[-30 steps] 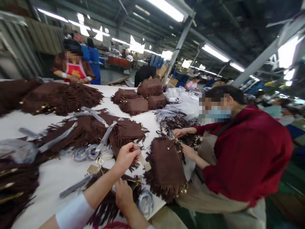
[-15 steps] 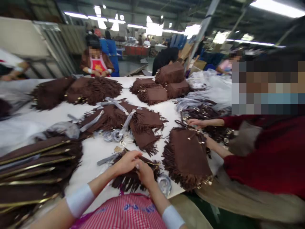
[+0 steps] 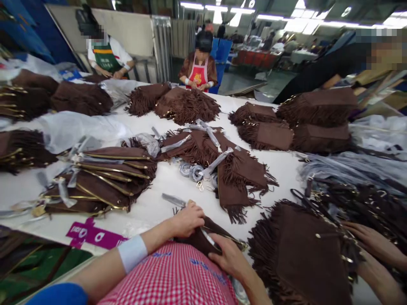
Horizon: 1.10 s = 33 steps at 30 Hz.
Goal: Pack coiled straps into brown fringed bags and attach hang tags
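Note:
A brown fringed bag [image 3: 195, 242] with a gold zipper is tilted up against my checked apron at the table's front edge. My left hand [image 3: 189, 219] is closed over its upper left part, the fingertips hidden behind the fabric. Lower and to the right, my right hand [image 3: 229, 256] pinches the bag near a pale strip [image 3: 207, 237] that shows between both hands; what the strip is I cannot tell. A plastic-wrapped strap end [image 3: 174, 200] sticks out beyond my left hand.
Zippered brown bags [image 3: 104, 180] lie overlapped on the left. Ahead are more fringed bags [image 3: 235, 186] and wrapped rings [image 3: 190, 170]. On the right, a co-worker's hands [image 3: 372, 245] are beside a bag stack [image 3: 308, 250]. Other people stand across the white table [image 3: 178, 186].
The view has swung left. My hands, close together over the bag before, are now farther apart, and the bag is tilted toward my apron with the pale strip showing.

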{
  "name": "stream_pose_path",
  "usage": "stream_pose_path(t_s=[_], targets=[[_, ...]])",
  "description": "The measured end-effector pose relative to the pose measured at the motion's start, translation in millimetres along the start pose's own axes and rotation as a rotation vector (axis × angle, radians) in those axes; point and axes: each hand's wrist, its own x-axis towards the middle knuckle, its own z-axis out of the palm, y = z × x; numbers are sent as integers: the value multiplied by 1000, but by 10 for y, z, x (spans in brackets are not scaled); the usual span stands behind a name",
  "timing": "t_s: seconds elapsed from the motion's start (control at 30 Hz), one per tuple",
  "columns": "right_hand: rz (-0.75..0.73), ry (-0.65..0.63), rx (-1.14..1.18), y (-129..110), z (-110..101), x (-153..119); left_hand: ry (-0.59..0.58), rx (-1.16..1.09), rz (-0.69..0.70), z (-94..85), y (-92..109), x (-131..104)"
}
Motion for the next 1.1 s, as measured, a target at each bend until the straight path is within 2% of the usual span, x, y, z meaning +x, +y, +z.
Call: stream_pose_path(t_s=[0.07,0.13,0.2,0.3,0.37,0.43,0.5,0.57,0.67,0.73,0.8,0.9,0.93,1.0,1.1], targets=[[-3,-81,2,-39,16,-53,-64,18,64,20,26,-26],[29,-75,1,-22,41,-78,-36,21,113,12,65,-66],[49,14,-11,9,66,-74,20,5,147,-47,116,-97],[8,161,-65,-7,77,-37,77,-87,110,-187,194,-106],[-23,126,-93,-56,61,-15,104,-192,80,-255,226,-92],[-34,39,-105,-97,34,-1,122,-300,79,-274,229,-83],[-26,3,-137,-93,14,8,123,-381,85,-260,189,-109],[-15,18,-190,-34,25,14,135,-419,65,-240,102,-212],[-24,82,-237,120,133,3,178,-386,-87,-181,-93,-589],[-45,164,-230,231,242,-18,144,-325,-265,-63,-225,-977],[-34,250,-192,336,328,-27,-2,-235,-439,151,-325,-1391],[124,269,-93,495,333,50,-221,-71,-636,568,-407,-1846],[193,238,-67,549,299,107,-235,-39,-663,691,-421,-1920],[288,127,-60,646,202,255,-191,-8,-663,866,-435,-1942],[302,-4,-136,710,56,486,-84,8,-604,968,-441,-1735]])
